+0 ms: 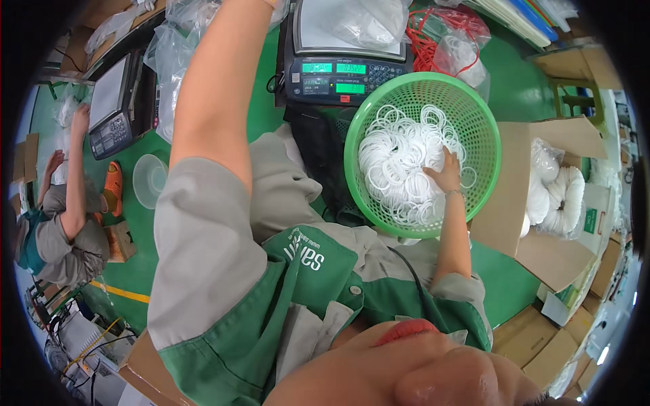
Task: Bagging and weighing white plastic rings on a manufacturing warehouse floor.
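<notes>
Touching right side of white rings (399,157), heaped in green basket (483,135), with right grip (447,176) loosely spread; mostly lying leftward of it, no single long axis. Nearer with right; can't tell left grip, out of frame.

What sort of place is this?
Likely a factory or workshop packing area: a digital scale beside a green basket of loose white rings, a second scale near another person, and an open cardboard box holding bagged white goods.
</notes>
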The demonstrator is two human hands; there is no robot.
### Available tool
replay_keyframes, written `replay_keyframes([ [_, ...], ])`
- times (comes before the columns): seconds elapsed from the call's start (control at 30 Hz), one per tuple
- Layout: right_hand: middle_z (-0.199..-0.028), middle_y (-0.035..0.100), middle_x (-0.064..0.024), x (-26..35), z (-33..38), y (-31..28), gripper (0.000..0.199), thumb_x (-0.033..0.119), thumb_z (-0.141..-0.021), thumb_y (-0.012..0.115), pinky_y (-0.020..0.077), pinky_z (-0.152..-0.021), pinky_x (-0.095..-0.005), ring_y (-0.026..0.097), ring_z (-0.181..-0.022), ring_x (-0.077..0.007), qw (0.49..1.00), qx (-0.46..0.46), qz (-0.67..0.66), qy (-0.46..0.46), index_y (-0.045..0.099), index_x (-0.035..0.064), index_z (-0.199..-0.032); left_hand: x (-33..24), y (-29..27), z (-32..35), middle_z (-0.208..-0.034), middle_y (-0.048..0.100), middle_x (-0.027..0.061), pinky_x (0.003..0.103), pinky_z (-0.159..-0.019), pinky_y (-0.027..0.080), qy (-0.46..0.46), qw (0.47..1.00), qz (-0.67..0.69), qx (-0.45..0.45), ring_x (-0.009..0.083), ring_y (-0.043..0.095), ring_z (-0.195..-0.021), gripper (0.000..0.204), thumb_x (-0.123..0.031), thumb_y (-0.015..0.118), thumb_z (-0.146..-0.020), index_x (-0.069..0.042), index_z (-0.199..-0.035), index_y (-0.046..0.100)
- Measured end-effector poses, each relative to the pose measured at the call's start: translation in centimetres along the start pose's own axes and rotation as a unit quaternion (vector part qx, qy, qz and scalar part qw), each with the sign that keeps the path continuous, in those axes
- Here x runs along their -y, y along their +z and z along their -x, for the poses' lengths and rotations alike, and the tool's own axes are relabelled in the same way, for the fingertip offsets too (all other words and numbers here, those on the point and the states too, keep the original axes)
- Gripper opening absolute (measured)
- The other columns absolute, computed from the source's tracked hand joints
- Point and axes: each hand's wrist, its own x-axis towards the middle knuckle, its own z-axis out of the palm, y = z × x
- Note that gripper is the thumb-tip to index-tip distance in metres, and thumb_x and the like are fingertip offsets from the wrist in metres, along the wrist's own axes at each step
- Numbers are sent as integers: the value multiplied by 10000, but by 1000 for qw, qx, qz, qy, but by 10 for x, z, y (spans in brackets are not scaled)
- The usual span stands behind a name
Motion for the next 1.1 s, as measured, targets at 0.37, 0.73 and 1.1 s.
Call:
replay_keyframes([
  [0.37, -1441, 172, -241, 20, -5, -18, 962, 410, -608, 786, 288, -1008, -516, 203, -1325, -392, 997, -69, 27, -18, 275, 174, -1389, 5, -37, 17, -1293, 467, 137, 340, -800, 425, -170, 960, 164, 151, 230, 495, -1073, 610, -226, 612, -732, -60, -1294, 444],
  [0.73, -997, 638, -134, 317, -35, -257, 286, 158, -836, 564, 467, -830, -291, 587, -998, -177, 759, -252, -403, -445, 582, -15, -1063, -39, 32, 28, -680, 618, 184, 376, -611, 473, -7, 990, -48, 131, 313, 608, -630, 187, -162, 567, -768, 11, -832, 594],
  [1.1, -932, 639, -166, 372, -150, -225, 277, 142, -854, 489, 494, -711, -357, 630, -784, -248, 924, -10, -89, -371, 569, 50, -1102, -6, 39, 28, -779, 602, 233, 452, -672, 445, -41, 994, 82, -62, 415, 576, -775, 219, -211, 519, -843, 7, -853, 532],
])
